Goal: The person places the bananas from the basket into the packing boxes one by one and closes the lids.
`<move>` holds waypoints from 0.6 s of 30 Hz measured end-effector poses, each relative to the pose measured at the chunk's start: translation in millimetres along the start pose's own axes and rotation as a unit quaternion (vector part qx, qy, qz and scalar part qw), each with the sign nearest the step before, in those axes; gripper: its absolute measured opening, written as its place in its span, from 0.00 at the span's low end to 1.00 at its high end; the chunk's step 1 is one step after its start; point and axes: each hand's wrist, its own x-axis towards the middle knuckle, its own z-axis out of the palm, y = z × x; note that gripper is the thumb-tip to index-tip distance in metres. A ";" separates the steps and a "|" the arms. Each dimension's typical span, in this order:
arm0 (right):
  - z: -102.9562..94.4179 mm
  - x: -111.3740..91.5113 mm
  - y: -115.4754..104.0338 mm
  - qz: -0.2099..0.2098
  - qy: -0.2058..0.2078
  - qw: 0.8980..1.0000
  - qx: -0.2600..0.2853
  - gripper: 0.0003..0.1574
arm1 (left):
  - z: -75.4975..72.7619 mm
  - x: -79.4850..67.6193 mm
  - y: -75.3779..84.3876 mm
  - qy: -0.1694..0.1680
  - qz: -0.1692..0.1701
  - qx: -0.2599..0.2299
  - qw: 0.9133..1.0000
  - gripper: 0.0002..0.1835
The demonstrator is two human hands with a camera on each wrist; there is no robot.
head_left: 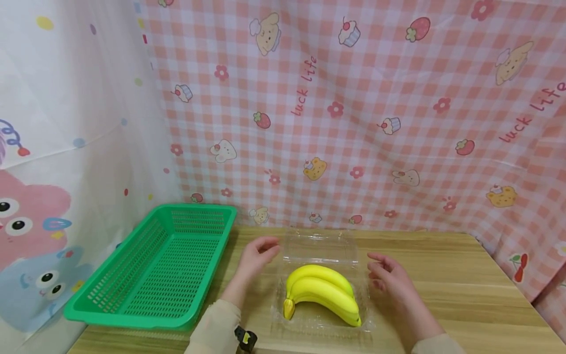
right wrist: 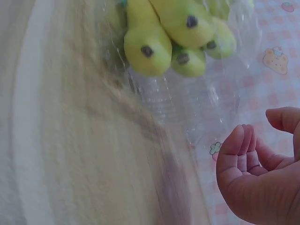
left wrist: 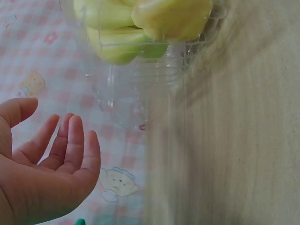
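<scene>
A bunch of yellow bananas lies in the base of a clear plastic clamshell box, its stem end toward the left. The transparent lid stands folded back behind the fruit. My left hand hovers just left of the box, fingers loosely bent and nothing in them. On the other side, my right hand is held apart from the box's right edge, its fingers relaxed and bare. Both wrist views show the bananas through the clear plastic, with dark tips toward the right hand.
A green perforated basket with nothing in it stands at the left of the wooden table. A pink checked cloth hangs behind the table, and a white printed cloth hangs at the left.
</scene>
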 end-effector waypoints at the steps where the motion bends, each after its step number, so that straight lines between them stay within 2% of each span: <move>1: -0.8 2.0 0.2 0.002 -0.003 1.000 0.001 0.31 | 0.0 0.6 -1.0 0.001 -0.012 -0.010 1.000 0.16; 7: -3.5 13.2 0.7 0.006 -0.020 1.000 0.011 0.32 | 0.1 6.6 -5.4 -0.002 -0.093 -0.064 0.994 0.21; 18: -5.2 28.5 5.6 0.020 -0.051 0.998 0.014 0.35 | -0.6 19.9 -22.9 -0.023 -0.170 -0.137 0.976 0.24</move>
